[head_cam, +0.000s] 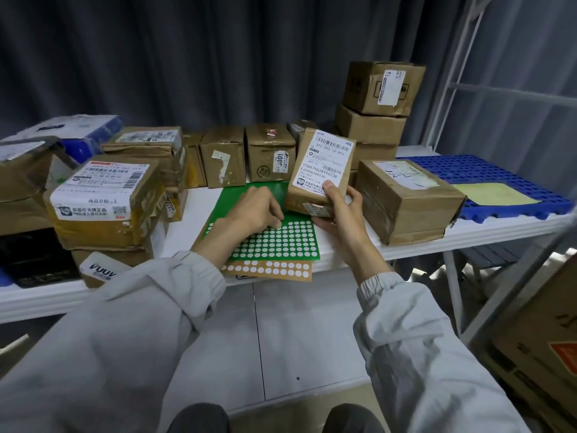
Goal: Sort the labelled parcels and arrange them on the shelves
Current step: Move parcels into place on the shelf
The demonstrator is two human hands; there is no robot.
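Observation:
My right hand grips a small brown parcel with a white barcode label, held upright and tilted over the white table. My left hand rests on a green sheet of white round stickers, its fingertips curled down onto the dots. An orange sticker sheet lies under the green one at the table's front edge. Several taped brown parcels stand around: a labelled one at the left, a row at the back, a stack at the back right, one beside my right hand.
A blue perforated plastic mat with a yellow sheet lies at the table's right end. A white metal shelf frame rises at the right. A large carton stands at the lower right. Dark curtain behind; grey floor below.

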